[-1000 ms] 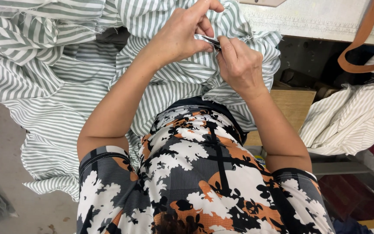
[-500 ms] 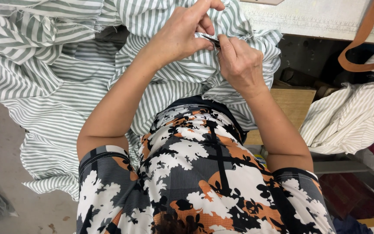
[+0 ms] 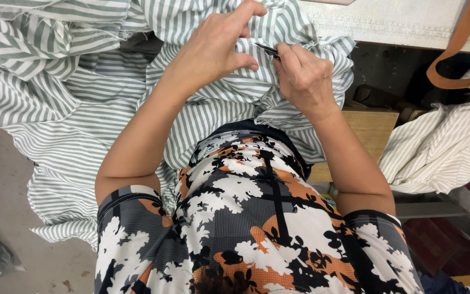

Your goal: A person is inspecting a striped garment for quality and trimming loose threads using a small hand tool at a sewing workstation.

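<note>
A large heap of green-and-white striped fabric [image 3: 66,103] lies over my lap and spills to the left. My left hand [image 3: 218,46] pinches a fold of this fabric near the top of the view, fingers curled around it. My right hand [image 3: 303,79] is closed on a small dark metal tool [image 3: 267,50], thin like snips or tweezers, whose tip meets the fabric right by my left fingers. Both hands touch the same bunched fold. My patterned black, white and orange top fills the lower middle of the view.
A pale worktable edge [image 3: 409,24] runs along the top right, with a brown strap [image 3: 455,54] hanging over it. Cream striped fabric [image 3: 441,147] is piled at the right, beside a wooden box [image 3: 371,128]. Grey floor [image 3: 1,179] shows at the lower left.
My hands stay together on the same fold. The right hand's grip on the tool has shifted only slightly against the fabric.
</note>
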